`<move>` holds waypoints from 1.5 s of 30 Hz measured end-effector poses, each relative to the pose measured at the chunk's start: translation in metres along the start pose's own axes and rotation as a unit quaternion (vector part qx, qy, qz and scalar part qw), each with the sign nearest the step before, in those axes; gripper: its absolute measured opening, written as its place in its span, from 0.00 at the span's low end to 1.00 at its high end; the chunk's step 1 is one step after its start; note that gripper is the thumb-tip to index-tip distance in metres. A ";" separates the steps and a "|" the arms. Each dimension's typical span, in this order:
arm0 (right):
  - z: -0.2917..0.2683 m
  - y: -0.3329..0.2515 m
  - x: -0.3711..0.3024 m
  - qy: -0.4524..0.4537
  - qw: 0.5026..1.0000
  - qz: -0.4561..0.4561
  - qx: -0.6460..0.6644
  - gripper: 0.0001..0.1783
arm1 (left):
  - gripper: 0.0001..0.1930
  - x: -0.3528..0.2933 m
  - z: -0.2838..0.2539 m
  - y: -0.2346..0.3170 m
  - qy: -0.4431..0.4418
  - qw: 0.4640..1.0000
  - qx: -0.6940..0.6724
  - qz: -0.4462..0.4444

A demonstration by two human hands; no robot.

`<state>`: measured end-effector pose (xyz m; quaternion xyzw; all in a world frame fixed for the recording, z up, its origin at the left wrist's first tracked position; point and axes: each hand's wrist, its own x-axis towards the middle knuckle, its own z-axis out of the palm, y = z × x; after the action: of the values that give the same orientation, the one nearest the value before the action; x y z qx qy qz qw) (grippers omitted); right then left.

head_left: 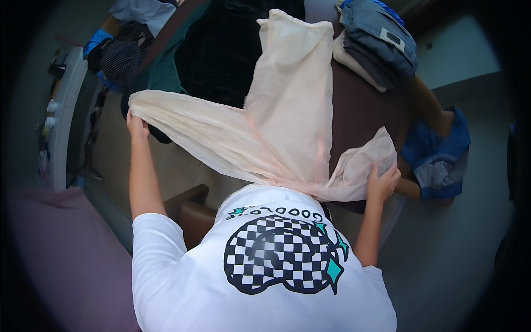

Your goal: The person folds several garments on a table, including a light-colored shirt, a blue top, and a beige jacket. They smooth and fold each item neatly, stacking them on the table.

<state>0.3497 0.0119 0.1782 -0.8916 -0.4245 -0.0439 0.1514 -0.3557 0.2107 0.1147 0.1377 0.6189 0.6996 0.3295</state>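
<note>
At the far left we have a mauve cloth (66, 260), matt and smooth, spread in a broad sheet. Beyond it is a narrow white shelf (72, 110), then a rumpled heap of dark striped fabric (124, 55), just outside the left edge of the brown table (359, 110). Our left hand (138, 124) comes next, its fingers closed on one gathered end of a pale cloth (290, 122). Towards the table's left edge lie a dull green fabric (166, 69) and, beside it, a plush black fabric (221, 50) with a velvety look. The pale cloth is thin and sheer, cream turning to faint pink, finely creased; it lies partly over the table, one long panel reaching toward the far edge, another drawn out to our left, with its folds converging at the table's near edge, against our white T-shirt (221, 288). A thick folded stack of clothes (381, 50), grey-blue over darker layers, sits at the far right corner. Our right hand (383, 182) grips a crumpled, translucent end of the pale cloth near the right edge. Past that edge is a creased blue bundle (437, 155), shiny in front; what bears it we cannot tell.
</note>
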 end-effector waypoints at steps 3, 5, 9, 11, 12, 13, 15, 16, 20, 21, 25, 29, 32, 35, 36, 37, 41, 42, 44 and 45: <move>0.001 0.013 0.012 -0.071 0.979 0.183 -0.058 0.49 | 0.24 -0.009 -0.018 0.002 0.009 0.989 -0.146 -0.032; 0.020 0.049 0.012 -0.065 0.963 0.249 -0.075 0.53 | 0.30 -0.062 0.027 0.021 0.071 0.973 -0.207 -0.065; 0.045 0.097 0.016 -0.117 0.892 0.296 0.321 0.38 | 0.31 -0.077 0.031 0.023 -0.073 0.983 -0.163 -0.045; 0.061 0.146 0.022 -0.159 0.904 0.260 0.300 0.34 | 0.24 -0.066 0.026 0.006 -0.083 0.989 -0.104 -0.067; 0.067 0.165 0.025 -0.178 0.909 0.243 0.287 0.33 | 0.22 -0.074 0.039 0.004 -0.054 0.997 -0.015 -0.061; 0.044 0.121 0.025 -0.174 0.912 0.234 0.290 0.26 | 0.23 -0.089 0.044 0.016 -0.052 0.998 -0.011 -0.018; 0.006 0.070 0.026 -0.165 0.830 0.231 0.480 0.24 | 0.20 -0.112 0.064 0.032 -0.095 0.994 -0.011 0.052; -0.011 0.049 0.027 -0.159 0.775 0.228 0.567 0.23 | 0.18 -0.121 0.072 0.037 -0.120 0.991 -0.036 0.055; -0.068 -0.043 0.030 -0.249 0.636 0.136 0.718 0.24 | 0.13 -0.172 0.106 0.048 -0.178 0.980 -0.078 0.055; -0.071 -0.059 0.030 -0.257 0.634 0.094 0.723 0.25 | 0.13 -0.180 0.112 0.046 -0.195 0.974 -0.089 0.077; -0.091 -0.148 0.022 -0.295 0.613 -0.040 0.732 0.24 | 0.12 -0.202 0.122 0.042 -0.194 0.972 -0.093 0.089; -0.078 -0.210 0.016 -0.382 0.569 -0.095 0.722 0.22 | 0.13 -0.206 0.119 0.043 -0.196 0.970 -0.077 0.119; -0.038 -0.243 0.011 -0.444 0.560 -0.042 0.698 0.20 | 0.14 -0.209 0.113 0.044 -0.188 0.971 -0.035 0.144; 0.040 -0.225 -0.007 -0.412 0.743 -0.121 0.513 0.17 | 0.13 -0.220 0.114 0.047 -0.168 0.970 0.025 0.175; 0.043 -0.228 -0.014 -0.378 0.802 -0.170 0.429 0.16 | 0.13 -0.222 0.111 0.049 -0.151 0.969 0.050 0.190; 0.042 -0.226 -0.018 -0.330 0.809 -0.213 0.438 0.15 | 0.13 -0.223 0.110 0.051 -0.159 0.963 0.061 0.211; 0.017 -0.209 -0.033 -0.130 0.825 -0.396 0.383 0.12 | 0.14 -0.230 0.108 0.062 -0.193 0.931 0.109 0.289; 0.013 -0.203 -0.032 -0.077 0.824 -0.443 0.345 0.12 | 0.14 -0.234 0.112 0.067 -0.202 0.922 0.121 0.307; 0.028 -0.180 -0.033 -0.164 0.807 -0.494 0.280 0.12 | 0.12 -0.250 0.134 0.078 -0.227 0.895 0.144 0.356; 0.035 -0.171 -0.037 -0.207 0.794 -0.516 0.247 0.12 | 0.10 -0.254 0.145 0.080 -0.243 0.872 0.157 0.396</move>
<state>0.1930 0.0968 0.1776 -0.4603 -0.8391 0.1765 0.2299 -0.1027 0.1615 0.2738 0.5866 0.5149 0.6095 0.1388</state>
